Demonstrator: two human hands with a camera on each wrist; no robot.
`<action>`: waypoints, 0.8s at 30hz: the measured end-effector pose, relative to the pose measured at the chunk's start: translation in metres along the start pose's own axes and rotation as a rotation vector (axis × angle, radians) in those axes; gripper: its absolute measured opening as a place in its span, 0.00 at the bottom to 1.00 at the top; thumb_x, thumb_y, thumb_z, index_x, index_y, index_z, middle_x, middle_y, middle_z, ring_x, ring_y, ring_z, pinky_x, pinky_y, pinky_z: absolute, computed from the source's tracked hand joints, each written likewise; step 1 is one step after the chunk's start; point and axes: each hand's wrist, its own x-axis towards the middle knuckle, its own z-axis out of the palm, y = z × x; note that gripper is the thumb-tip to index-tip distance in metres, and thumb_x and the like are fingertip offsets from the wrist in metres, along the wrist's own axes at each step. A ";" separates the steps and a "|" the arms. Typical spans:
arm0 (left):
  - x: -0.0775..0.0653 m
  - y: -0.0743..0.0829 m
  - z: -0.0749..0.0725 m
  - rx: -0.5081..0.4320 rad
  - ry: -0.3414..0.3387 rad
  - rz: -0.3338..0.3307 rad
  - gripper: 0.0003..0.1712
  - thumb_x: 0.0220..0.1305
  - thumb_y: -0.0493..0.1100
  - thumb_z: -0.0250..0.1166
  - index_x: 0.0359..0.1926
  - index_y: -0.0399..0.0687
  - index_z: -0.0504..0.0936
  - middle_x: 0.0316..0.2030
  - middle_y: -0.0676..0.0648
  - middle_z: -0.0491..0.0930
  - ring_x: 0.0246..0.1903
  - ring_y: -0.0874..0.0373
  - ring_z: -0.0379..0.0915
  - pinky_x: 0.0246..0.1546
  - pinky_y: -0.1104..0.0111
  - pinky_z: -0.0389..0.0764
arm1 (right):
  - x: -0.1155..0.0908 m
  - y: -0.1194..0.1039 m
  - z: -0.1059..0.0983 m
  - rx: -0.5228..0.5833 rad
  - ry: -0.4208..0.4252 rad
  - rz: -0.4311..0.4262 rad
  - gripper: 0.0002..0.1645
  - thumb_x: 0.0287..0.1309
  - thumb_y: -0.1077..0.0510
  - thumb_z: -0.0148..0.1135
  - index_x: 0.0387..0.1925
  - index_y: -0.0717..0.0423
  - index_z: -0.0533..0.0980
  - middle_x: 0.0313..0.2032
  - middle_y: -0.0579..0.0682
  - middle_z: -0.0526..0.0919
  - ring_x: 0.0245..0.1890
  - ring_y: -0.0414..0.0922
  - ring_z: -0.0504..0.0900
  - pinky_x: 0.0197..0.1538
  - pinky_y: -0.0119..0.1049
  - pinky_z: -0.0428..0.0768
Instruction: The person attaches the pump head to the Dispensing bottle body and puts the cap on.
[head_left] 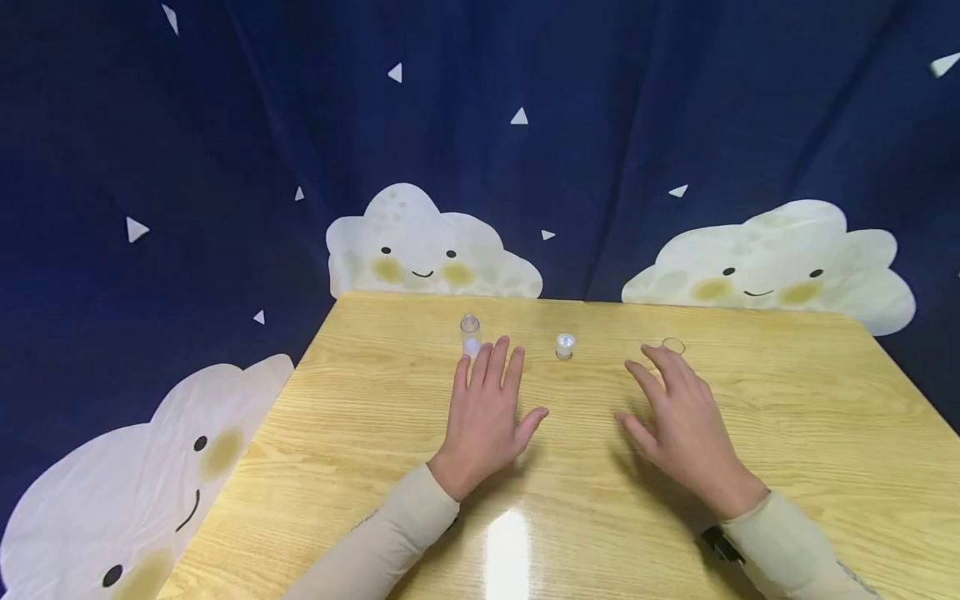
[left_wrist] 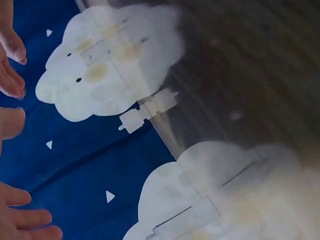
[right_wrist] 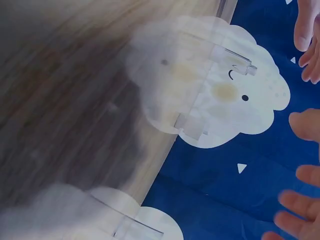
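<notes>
Sleeves (head_left: 382,537) foremost; left hand (head_left: 483,425) and right hand (head_left: 688,425) loosely spread, holding nothing. Clear bottle (head_left: 470,327) near the left hand likely needs a light, low pinch.

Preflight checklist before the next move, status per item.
1. Nothing held: ok, left hand and right hand are both empty.
2. Clear bottle upright: ok.
3. Left hand apart from bottle: cannot tell, they meet in the head view.
4. Small white piece unobstructed in head view: ok.
5. What lies below the ring outline: cannot tell, right hand is in the way.
</notes>
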 end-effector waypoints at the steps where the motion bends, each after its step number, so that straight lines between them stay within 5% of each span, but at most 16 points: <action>1: 0.000 -0.001 0.000 -0.012 0.025 0.014 0.43 0.60 0.68 0.61 0.67 0.46 0.69 0.65 0.44 0.72 0.64 0.48 0.68 0.64 0.52 0.69 | 0.000 0.000 0.000 0.013 0.006 -0.003 0.35 0.51 0.47 0.67 0.57 0.64 0.74 0.60 0.64 0.74 0.61 0.64 0.71 0.51 0.63 0.74; 7: -0.002 -0.004 0.000 -0.095 0.167 0.085 0.26 0.60 0.55 0.66 0.55 0.46 0.79 0.51 0.49 0.82 0.54 0.50 0.76 0.54 0.61 0.78 | 0.000 -0.001 -0.001 0.064 0.034 -0.034 0.28 0.52 0.51 0.67 0.51 0.66 0.77 0.48 0.60 0.81 0.49 0.58 0.78 0.55 0.52 0.74; 24: -0.007 -0.011 -0.003 -0.151 0.154 0.036 0.24 0.61 0.50 0.67 0.55 0.43 0.79 0.51 0.46 0.82 0.50 0.51 0.79 0.46 0.61 0.81 | -0.002 -0.003 -0.003 0.025 -0.048 -0.025 0.28 0.49 0.55 0.71 0.52 0.63 0.77 0.48 0.59 0.82 0.48 0.58 0.80 0.51 0.54 0.79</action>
